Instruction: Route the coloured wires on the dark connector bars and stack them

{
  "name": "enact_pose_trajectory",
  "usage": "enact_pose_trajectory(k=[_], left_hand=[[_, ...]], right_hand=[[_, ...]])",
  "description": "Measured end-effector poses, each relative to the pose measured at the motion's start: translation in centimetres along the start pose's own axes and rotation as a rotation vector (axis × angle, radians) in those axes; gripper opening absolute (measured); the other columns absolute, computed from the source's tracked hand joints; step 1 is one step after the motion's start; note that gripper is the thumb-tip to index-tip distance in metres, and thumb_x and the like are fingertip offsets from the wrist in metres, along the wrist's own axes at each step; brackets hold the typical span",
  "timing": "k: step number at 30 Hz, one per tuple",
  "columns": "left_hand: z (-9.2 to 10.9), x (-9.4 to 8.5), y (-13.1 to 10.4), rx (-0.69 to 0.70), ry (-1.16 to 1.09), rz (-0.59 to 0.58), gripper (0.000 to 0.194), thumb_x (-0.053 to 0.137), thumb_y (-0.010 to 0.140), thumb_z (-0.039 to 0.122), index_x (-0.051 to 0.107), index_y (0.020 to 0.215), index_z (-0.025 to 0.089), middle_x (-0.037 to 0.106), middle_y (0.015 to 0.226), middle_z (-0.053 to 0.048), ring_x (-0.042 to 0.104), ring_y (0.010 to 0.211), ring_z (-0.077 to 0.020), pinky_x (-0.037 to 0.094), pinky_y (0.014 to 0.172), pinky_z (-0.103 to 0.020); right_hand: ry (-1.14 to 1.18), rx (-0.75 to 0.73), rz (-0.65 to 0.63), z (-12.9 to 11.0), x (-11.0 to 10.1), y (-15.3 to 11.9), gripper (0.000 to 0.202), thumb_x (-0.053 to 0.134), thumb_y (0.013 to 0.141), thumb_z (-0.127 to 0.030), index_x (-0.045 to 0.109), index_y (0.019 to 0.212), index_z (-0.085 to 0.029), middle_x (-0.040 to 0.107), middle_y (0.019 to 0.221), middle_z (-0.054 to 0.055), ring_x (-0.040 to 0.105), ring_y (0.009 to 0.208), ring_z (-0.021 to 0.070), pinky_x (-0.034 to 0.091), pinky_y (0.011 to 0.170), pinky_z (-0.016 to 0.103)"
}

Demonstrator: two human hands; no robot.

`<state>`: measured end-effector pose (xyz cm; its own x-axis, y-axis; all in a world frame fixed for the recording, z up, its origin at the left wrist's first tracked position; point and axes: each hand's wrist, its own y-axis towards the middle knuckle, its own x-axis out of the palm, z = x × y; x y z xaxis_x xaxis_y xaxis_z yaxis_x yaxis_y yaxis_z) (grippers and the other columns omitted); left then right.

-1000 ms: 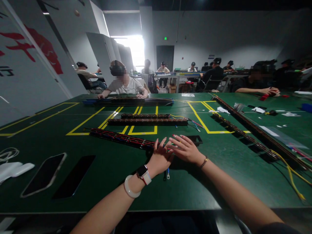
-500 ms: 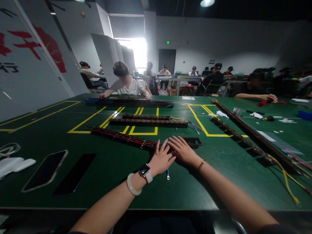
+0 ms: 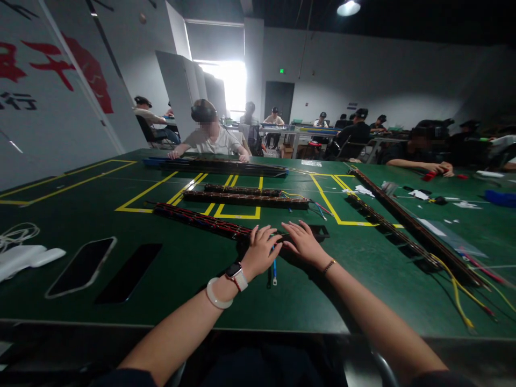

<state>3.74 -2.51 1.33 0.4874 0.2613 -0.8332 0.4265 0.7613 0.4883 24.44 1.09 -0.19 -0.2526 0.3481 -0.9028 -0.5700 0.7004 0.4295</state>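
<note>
A long black channel (image 3: 201, 219) full of red and dark wires runs slantwise across the table in front of me. My left hand (image 3: 263, 250) lies over its right part, fingers stretched and a little apart. Beside it, my right hand (image 3: 305, 244) rests over the channel near its bare black end (image 3: 320, 231), fingers spread. Both thumbs point toward each other with a small gap between. A blue wire (image 3: 274, 271) with a metal lug hangs out toward me below my left hand. What lies directly under my palms is hidden.
Two phones (image 3: 83, 267) and a white device (image 3: 24, 260) lie at the left. Further back are more wired channels (image 3: 245, 200); long ones (image 3: 407, 220) lie at the right with yellow cables (image 3: 457, 295). A person (image 3: 212, 134) sits across the table holding a long assembly.
My hands have drawn slightly apart, and a gap shows between them. More of the blue wire is visible below my left hand. The view has shifted a little.
</note>
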Motion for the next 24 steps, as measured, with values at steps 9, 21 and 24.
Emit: enact_pose_trajectory(k=[9, 21, 24], left_hand=[[-1.3, -1.2, -0.1, -0.428, -0.385, -0.36, 0.047, 0.032, 0.095, 0.044, 0.063, 0.073, 0.017, 0.063, 0.064, -0.003, 0.06, 0.057, -0.0159, 0.042, 0.058, -0.026], [0.3, 0.6, 0.0, -0.781, -1.559, -0.564, 0.017, 0.044, 0.095, 0.023, 0.055, 0.088, 0.011, 0.064, 0.078, -0.006, 0.061, 0.059, -0.0093, 0.049, 0.061, -0.023], [0.7, 1.6, 0.0, -0.836, -1.605, -0.547, 0.02, 0.044, 0.096, 0.023, 0.054, 0.082, 0.013, 0.06, 0.066, -0.001, 0.058, 0.058, -0.0087, 0.045, 0.06, -0.021]], right_hand=[[-0.031, 0.068, -0.043, 1.4, -1.5, 1.3, 0.028, 0.05, 0.093, -0.04, 0.067, 0.105, -0.021, 0.069, 0.105, 0.009, 0.056, 0.111, 0.0242, 0.026, 0.107, 0.05], [-0.15, 0.052, -0.164, -0.8, -2.0, 0.8, 0.02, 0.06, 0.088, -0.036, 0.061, 0.081, -0.017, 0.067, 0.081, 0.007, 0.06, 0.084, 0.0227, 0.036, 0.093, 0.04], [-0.133, 0.045, -0.195, -1.5, -2.5, 0.3, 0.021, 0.067, 0.083, -0.035, 0.059, 0.085, -0.016, 0.067, 0.085, 0.008, 0.061, 0.083, 0.0235, 0.04, 0.083, 0.036]])
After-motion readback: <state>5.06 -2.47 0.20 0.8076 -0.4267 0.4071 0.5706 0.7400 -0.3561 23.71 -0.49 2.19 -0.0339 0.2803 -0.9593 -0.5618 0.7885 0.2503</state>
